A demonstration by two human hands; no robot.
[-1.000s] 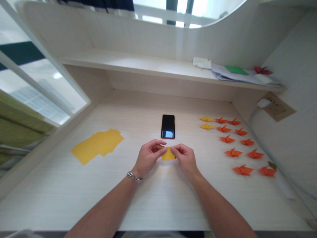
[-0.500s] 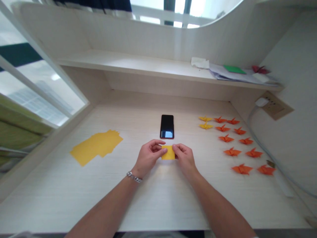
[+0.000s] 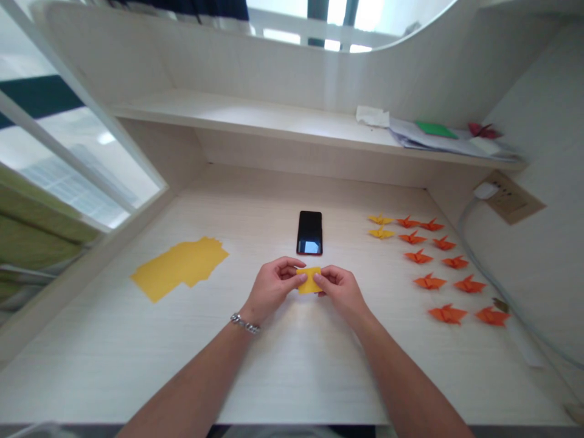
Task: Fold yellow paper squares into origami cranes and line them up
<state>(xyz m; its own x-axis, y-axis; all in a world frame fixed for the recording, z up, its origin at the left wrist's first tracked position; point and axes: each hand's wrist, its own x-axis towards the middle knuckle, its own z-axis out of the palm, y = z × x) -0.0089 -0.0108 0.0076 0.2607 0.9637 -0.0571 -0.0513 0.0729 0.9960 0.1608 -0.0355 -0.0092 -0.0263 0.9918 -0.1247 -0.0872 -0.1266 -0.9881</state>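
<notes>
Between my two hands is a small folded square of yellow paper (image 3: 309, 281), held up over the desk just in front of the phone. My left hand (image 3: 274, 285) pinches its left side, thumb on the near face. On the right side, my right hand (image 3: 340, 289) grips the paper with its thumb lying over the edge. Fingertips behind the paper are partly hidden. A fanned stack of yellow paper sheets (image 3: 180, 267) lies on the desk to the left. Two yellow paper cranes (image 3: 381, 233) and several orange paper cranes (image 3: 429, 281) stand in rows at the right.
A black phone (image 3: 309, 232) lies just beyond my hands. Above the desk (image 3: 292, 377) runs a shelf (image 3: 255, 125) with papers (image 3: 438, 137) at its right end. A cable (image 3: 474, 249) runs from the wall socket (image 3: 508, 198) down the right side.
My right thumb has moved left onto the face of the yellow paper, which is slightly tilted now. My left hand keeps its pinch. The whole view has shifted slightly.
</notes>
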